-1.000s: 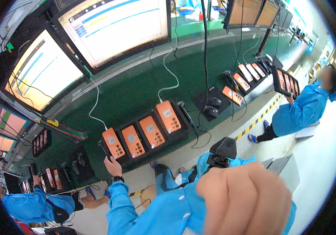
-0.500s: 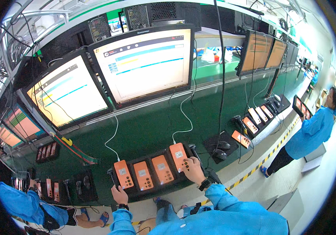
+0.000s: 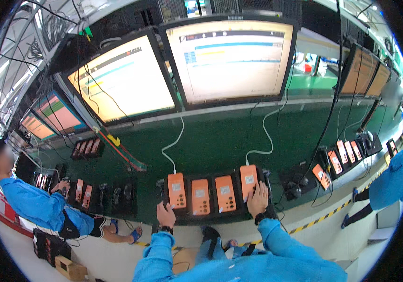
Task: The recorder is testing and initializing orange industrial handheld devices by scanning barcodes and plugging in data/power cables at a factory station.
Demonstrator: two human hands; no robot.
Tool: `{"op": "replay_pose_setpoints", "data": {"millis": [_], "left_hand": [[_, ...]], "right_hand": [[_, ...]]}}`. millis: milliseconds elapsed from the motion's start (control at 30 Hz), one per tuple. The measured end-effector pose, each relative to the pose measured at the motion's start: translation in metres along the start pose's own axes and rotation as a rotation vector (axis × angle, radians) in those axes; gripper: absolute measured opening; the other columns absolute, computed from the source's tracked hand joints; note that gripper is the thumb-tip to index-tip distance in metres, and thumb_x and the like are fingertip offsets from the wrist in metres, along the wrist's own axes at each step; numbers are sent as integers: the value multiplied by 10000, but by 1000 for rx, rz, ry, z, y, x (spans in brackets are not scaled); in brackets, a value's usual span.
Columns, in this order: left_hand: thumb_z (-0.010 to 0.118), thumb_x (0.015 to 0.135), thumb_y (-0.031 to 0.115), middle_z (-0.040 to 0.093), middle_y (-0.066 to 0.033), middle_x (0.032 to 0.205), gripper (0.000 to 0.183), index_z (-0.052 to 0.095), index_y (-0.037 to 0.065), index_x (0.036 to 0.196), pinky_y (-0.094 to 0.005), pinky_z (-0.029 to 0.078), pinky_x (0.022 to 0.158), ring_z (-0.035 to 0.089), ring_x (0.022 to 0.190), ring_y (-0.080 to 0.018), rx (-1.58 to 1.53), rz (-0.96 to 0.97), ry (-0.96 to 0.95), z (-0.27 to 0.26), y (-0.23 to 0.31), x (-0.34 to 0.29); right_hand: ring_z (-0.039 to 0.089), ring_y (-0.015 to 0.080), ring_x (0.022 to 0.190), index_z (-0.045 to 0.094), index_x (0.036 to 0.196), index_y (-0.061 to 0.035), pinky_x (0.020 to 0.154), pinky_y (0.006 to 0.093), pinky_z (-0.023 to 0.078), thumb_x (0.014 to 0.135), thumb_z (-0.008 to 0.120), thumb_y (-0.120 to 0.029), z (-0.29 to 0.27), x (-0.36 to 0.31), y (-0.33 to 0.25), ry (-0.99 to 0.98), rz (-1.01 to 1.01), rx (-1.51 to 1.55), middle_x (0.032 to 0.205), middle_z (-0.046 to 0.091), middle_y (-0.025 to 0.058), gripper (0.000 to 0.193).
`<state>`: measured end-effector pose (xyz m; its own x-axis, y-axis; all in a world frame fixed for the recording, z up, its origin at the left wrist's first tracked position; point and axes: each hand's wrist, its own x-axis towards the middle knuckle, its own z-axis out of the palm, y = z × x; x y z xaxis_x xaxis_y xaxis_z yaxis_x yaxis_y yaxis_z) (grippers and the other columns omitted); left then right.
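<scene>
Four-cornered orange phones lie backs up in a row in a dark tray (image 3: 212, 188) before me. My left hand (image 3: 165, 216) is at the lower left corner of the leftmost phone (image 3: 176, 189), its fingers apart. My right hand (image 3: 258, 201) rests over the lower right part of the rightmost phone (image 3: 248, 179), fingers stretched out. Between these lie two more phones, a left one (image 3: 200, 196) and a right one (image 3: 225, 193). White cables run into the tops of the two outer phones. What lies under my palms is hidden.
Two lit monitors, a left one (image 3: 122, 80) and a right one (image 3: 232, 61), stand behind the tray on the green bench (image 3: 215, 136). Computer mice rest on a black mat (image 3: 300, 181) at right. One co-worker (image 3: 34, 202) is at left, another (image 3: 389, 185) at far right.
The view has swung so that the bench sits farther right in it. My right hand has gone from gripping the rightmost phone's side to lying over it with straighter fingers.
</scene>
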<state>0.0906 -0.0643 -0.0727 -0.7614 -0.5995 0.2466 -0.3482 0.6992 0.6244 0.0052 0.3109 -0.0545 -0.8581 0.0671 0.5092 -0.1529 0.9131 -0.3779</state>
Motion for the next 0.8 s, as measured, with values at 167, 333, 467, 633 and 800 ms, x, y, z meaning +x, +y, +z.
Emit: {"op": "replay_pose_setpoints", "data": {"millis": [167,333,467,633,800], "left_hand": [[490,917,259,557,-216,1090,368,524,-33,1139,-450,437,863,536,1014,-394,2,-13,48,0,0,-3],[503,913,254,564,-207,1090,360,530,-28,1136,-449,442,857,538,1015,-390,31,-17,70,-2,9,-5],[494,926,267,546,-209,1144,392,511,-34,1176,-449,433,873,529,1042,-387,39,-45,22,-4,7,-4],[489,927,266,548,-205,1135,386,512,-31,1174,-446,434,872,531,1036,-385,53,-36,19,-3,9,-4],[509,912,252,566,-195,1081,354,526,-18,1139,-441,444,856,539,1012,-383,42,-6,49,0,2,-4]], "right_hand": [[373,359,1272,463,1251,28,1090,474,263,891,509,-225,1,-3,-1,-72,21,-9,1326,444,201,443],[372,370,1261,467,1247,1,1081,474,268,871,528,-212,-2,-3,0,-54,17,0,1305,451,199,437],[370,364,1267,467,1253,-4,1085,472,262,856,544,-217,-3,-2,-2,-73,24,5,1299,458,191,457],[373,347,1273,468,1264,-13,1087,469,261,835,568,-226,0,-3,2,-54,19,-1,1289,474,170,489],[372,340,1274,466,1265,-16,1089,469,254,837,562,-223,-2,-4,0,-64,22,2,1282,481,158,485]]}}
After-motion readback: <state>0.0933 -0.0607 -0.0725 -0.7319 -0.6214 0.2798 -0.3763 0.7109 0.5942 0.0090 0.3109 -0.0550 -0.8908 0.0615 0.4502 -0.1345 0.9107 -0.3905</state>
